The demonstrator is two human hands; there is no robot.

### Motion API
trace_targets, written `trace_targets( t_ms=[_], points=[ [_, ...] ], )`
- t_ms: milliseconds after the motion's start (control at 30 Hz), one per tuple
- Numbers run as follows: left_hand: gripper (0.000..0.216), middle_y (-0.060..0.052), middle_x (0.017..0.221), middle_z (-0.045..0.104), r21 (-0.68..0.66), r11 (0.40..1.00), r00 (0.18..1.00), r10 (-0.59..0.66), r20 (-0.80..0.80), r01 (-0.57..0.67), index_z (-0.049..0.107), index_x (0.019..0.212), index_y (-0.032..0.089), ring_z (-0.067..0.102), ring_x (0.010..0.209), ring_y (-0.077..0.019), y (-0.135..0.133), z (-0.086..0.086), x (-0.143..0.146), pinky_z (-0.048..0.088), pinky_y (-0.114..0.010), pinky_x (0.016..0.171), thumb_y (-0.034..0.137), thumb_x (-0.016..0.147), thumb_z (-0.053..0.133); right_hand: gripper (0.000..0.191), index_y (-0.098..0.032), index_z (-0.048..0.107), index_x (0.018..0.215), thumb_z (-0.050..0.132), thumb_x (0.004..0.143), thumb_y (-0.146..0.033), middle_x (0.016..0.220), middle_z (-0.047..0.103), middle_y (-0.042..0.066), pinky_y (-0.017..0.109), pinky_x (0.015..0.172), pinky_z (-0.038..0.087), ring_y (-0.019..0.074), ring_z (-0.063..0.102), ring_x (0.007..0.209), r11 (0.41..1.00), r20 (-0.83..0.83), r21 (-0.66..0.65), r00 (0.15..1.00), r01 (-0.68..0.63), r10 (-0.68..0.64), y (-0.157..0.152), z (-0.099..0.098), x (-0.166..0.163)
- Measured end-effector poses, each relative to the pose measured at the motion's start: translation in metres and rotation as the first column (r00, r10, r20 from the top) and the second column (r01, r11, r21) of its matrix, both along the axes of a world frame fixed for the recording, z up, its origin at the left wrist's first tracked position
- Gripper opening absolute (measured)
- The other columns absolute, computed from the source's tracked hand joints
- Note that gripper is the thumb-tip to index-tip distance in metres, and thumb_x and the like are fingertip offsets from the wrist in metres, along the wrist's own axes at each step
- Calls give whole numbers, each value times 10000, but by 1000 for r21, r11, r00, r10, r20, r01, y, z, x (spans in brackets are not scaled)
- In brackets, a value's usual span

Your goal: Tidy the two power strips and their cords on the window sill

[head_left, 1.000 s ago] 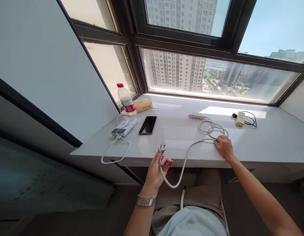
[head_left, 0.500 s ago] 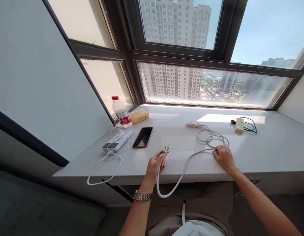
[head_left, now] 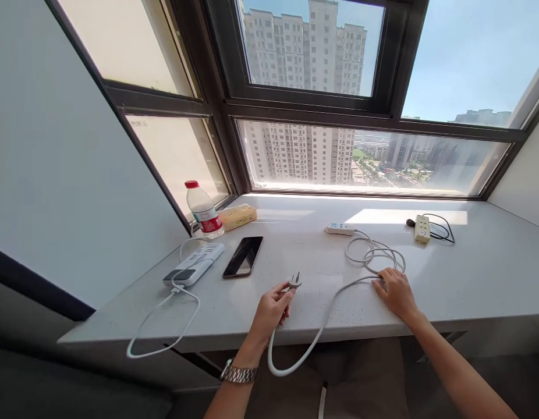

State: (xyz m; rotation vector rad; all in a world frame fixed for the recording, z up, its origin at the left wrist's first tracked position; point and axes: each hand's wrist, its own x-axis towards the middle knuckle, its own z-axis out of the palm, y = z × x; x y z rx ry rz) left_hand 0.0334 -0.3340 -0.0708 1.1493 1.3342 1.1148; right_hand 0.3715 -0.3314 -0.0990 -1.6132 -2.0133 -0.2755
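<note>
Between the thumb and fingers of my left hand point(head_left: 273, 309) is a white plug point(head_left: 295, 283), its metal prongs pointing up and away from me. From it a thick white cord point(head_left: 311, 347) dips below the counter's front edge, then rises to my right hand point(head_left: 396, 293). That hand rests on the counter with its fingers curled over the cord beside a loose coil point(head_left: 374, 251). The coil leads to a white power strip point(head_left: 339, 228) lying farther back. A black phone point(head_left: 243, 256) lies left of my left hand.
At the left, a white power bank point(head_left: 194, 265) has a white cable point(head_left: 185, 331) looping over the front edge. A red-capped bottle point(head_left: 204, 210) and a yellow tissue pack point(head_left: 238, 217) stand by the window corner. A yellowish power strip point(head_left: 422, 228) with black cord lies back right on the counter point(head_left: 483, 279).
The view has tilted and shifted slightly, so the counter things sit lower and farther left. Both hands keep their holds on plug and cord, with little movement of their own.
</note>
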Motion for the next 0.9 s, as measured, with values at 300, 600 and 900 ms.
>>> trace_targets(
  t_ms=[300, 600, 900],
  points=[
    [459, 78, 446, 462, -12, 999, 963, -27, 270, 31, 643, 888, 128, 391, 323, -62, 1, -3, -2, 265, -172, 320, 470, 611, 774, 371, -181, 600, 818, 364, 988, -412, 777, 597, 57, 249, 624, 403, 156, 572, 694, 983, -193, -36, 967, -178, 168, -9, 8, -3],
    [224, 122, 420, 282, 100, 985, 400, -149, 905, 140, 634, 1000, 125, 199, 322, -17, -26, 53, 3, 266, -131, 355, 267, 828, 654, 398, -186, 540, 642, 397, 940, -407, 631, 548, 34, 263, 546, 294, 153, 486, 576, 923, -194, -349, 976, -164, 99, 10, 39, -12],
    [433, 90, 440, 229, 216, 961, 884, -248, 397, 173, 521, 636, 163, 152, 404, -39, -58, 36, 83, 155, -204, 398, 540, 687, 727, 193, -171, 638, 822, 603, 808, -360, 640, 528, -2, 242, 474, 348, 124, 471, 517, 802, -935, -355, 204, -480, -291, 11, 97, -57]
  ],
)
